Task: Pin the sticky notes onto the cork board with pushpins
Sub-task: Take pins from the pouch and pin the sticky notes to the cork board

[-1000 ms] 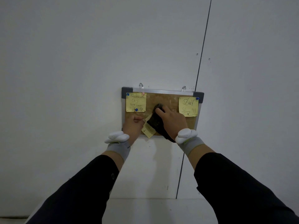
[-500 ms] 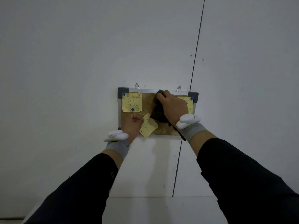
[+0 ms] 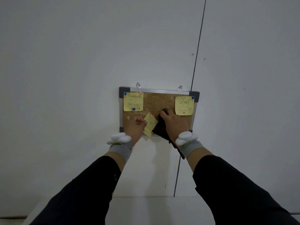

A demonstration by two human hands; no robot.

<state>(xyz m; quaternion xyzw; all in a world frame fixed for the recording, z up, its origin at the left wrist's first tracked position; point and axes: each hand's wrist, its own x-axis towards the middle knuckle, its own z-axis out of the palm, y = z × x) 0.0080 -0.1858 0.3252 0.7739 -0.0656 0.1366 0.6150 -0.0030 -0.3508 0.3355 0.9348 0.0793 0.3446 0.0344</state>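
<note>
A cork board (image 3: 155, 103) with a metal frame hangs on the white wall. A yellow note (image 3: 133, 101) is pinned at its upper left with blue pushpins, and another yellow note (image 3: 184, 105) at its upper right. My left hand (image 3: 135, 127) pinches a third yellow sticky note (image 3: 150, 124), tilted, against the board's lower middle. My right hand (image 3: 174, 123) grips a dark object (image 3: 159, 127) with a dangling strap and holds it at the board beside that note.
Two clear hooks (image 3: 138, 85) carry the board. A dark vertical seam (image 3: 197, 51) runs down the wall to the right of the board. A white ledge (image 3: 154, 208) lies below at the wall's foot.
My right hand with the dark object came down from the board's top edge to its lower middle. The upper right note is uncovered again. My left hand kept the tilted note in place.
</note>
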